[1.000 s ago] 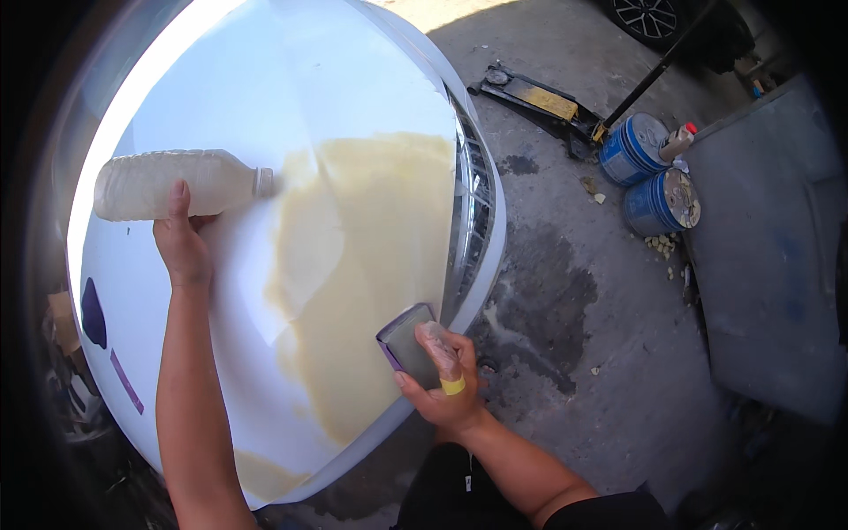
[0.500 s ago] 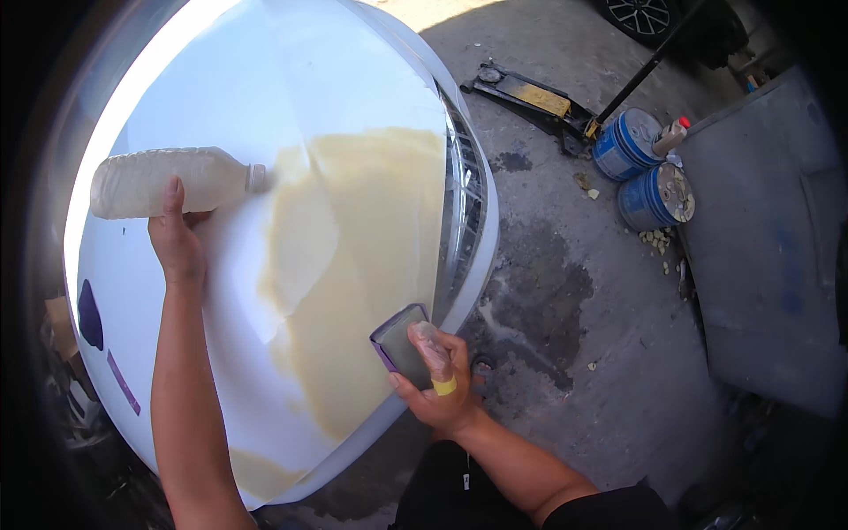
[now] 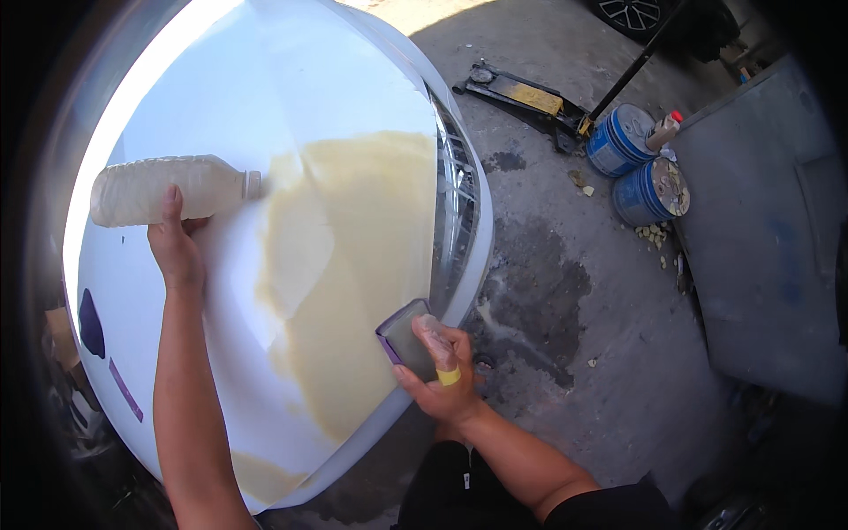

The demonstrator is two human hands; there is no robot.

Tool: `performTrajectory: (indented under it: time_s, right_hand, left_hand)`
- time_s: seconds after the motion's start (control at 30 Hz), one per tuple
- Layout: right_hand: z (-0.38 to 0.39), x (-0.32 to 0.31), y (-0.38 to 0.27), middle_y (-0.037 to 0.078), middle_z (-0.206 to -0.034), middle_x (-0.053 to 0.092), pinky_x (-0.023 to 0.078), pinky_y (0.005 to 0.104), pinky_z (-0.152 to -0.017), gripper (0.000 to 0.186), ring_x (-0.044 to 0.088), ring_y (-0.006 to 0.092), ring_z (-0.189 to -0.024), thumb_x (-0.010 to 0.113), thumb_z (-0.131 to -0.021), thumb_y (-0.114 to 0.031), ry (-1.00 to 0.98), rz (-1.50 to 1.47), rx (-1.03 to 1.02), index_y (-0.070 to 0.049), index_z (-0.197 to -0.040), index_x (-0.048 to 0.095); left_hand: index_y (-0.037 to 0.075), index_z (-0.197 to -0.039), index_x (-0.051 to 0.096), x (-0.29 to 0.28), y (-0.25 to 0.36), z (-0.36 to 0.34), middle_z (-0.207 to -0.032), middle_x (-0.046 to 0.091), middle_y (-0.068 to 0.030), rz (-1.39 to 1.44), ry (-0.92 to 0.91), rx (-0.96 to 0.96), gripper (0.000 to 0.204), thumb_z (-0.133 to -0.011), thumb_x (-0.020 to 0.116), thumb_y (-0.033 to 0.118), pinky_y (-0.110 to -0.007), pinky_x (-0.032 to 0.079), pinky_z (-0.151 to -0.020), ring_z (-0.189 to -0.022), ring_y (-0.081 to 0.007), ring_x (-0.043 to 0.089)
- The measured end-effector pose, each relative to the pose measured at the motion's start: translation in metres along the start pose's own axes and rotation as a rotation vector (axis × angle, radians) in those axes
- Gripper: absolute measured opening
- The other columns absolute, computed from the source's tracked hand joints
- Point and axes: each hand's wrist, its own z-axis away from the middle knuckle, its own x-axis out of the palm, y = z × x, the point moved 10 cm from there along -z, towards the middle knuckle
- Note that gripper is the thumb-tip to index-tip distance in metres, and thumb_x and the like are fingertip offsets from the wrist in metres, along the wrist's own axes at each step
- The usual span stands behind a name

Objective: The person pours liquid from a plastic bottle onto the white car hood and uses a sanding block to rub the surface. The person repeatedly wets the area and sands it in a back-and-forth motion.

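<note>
Gripping a cloudy plastic bottle (image 3: 132, 190) at ten o'clock, the left hand (image 3: 179, 252) kept its fingers curled around the underside, mostly hidden; at six o'clock, the fingers of the right hand (image 3: 452, 389) pinched a gray, purple-edged block (image 3: 402, 337) by a yellowish patch (image 3: 371, 221) on a white car hood (image 3: 371, 88), contact unclear; neither grip had changed within a second, so both hands remained occupied.

Gry. conc. flr. (image 3: 632, 327), dk. stains (image 3: 552, 305), sunlit patch (image 3: 415, 14) up top
</note>
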Motion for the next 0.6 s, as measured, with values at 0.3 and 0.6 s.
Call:
performTrajectory:
  time_s: [0.3,0.6]
  right_hand:
    - [-0.206,-0.025,0.023,0.012,-0.113,0.07,0.044,0.0438,-0.092,0.057,0.055,0.0323,-0.106,0.079,-0.078,-0.024,0.163,0.343,-0.079,-0.004,-0.129,0.061]
    - [-0.041,0.006,-0.001,0.017,-0.128,0.063,0.047,0.037,-0.098,0.065,0.054,0.028,-0.114,0.082,-0.076,-0.017,-0.019,0.083,-0.061,-0.004,-0.134,0.056]
  left_hand:
    - [0.002,-0.13,0.052,0.013,-0.005,-0.006,-0.116,0.062,-0.0077,0.018,-0.009,0.01,0.061,-0.095,0.058,0.051,-0.032,0.049,-0.082,-0.101,-0.0188,0.061]
    - [0.001,-0.122,0.057,0.0,0.002,0.006,-0.109,0.064,-0.0068,0.045,0.013,0.019,0.061,-0.092,0.063,0.053,-0.029,0.048,-0.077,-0.094,-0.0157,0.06]
